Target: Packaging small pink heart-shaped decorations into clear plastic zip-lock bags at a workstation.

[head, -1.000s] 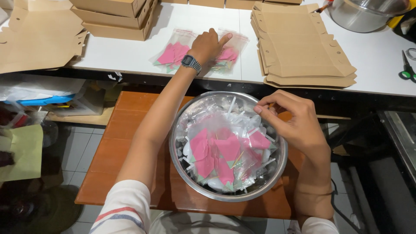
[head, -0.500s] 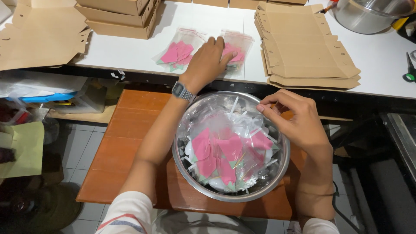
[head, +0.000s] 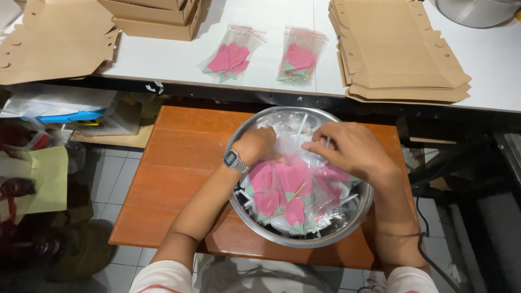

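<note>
- Resting on an orange wooden stool [head: 179,157], a steel bowl [head: 347,230] keeps clear bags with pink and green pieces [head: 290,187] within easy reach of both hands.
- Left hand [head: 255,146]: inside the bowl, fingers curled down among the clear bags; what it grips, if anything, cannot be told.
- Right hand [head: 347,149]: fingers pinched narrowly on a clear bag at the bowl's far side.
- White desk [head: 173,59]: two filled bags [head: 230,54] [head: 298,57] lie flat, side by side, between stacks of flat brown cardboard [head: 396,51].
- Change: half a second earlier the left hand lay on the desk's filled bags; now it is back in the bowl.
</note>
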